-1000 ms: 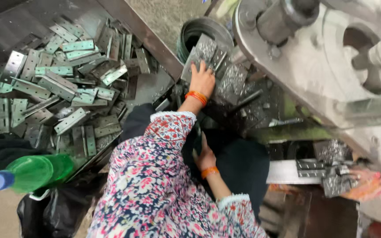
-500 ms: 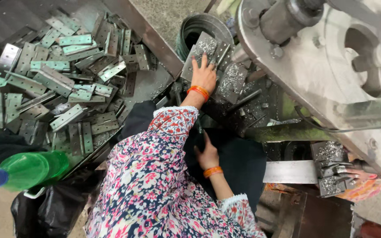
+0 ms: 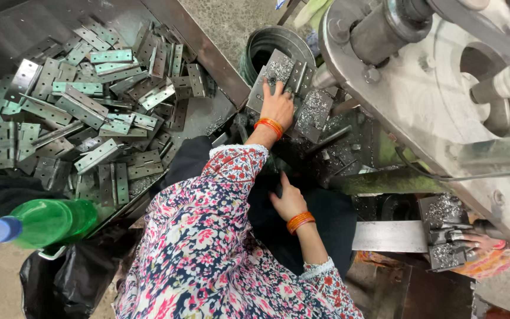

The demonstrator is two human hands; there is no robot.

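The left hand [image 3: 277,106] is stretched out with fingers spread flat on a metal hinge plate [image 3: 278,74] dusted with shavings, which lies at the edge of the press bed next to a dark round bin [image 3: 267,50]. It's pressing or steadying more than gripping; nothing is actually pinched as far as I can see. The right hand [image 3: 289,201] hangs loosely open down near the lap, holding nothing, thumb up, orange bangles on the wrist. To the left there's a tray [image 3: 208,56] heaped with more hinge plates [image 3: 84,112], and a green bottle [image 3: 36,223] sits at the lower left. Another person's hand [image 3: 480,241] is at a small metal block on the far right. My worry: those plates have raw edges and are covered in swarf, so a flat bare palm sliding over them could get cut. The loose floral sleeve [image 3: 231,171] is also close to the big machine wheel [image 3: 432,77].
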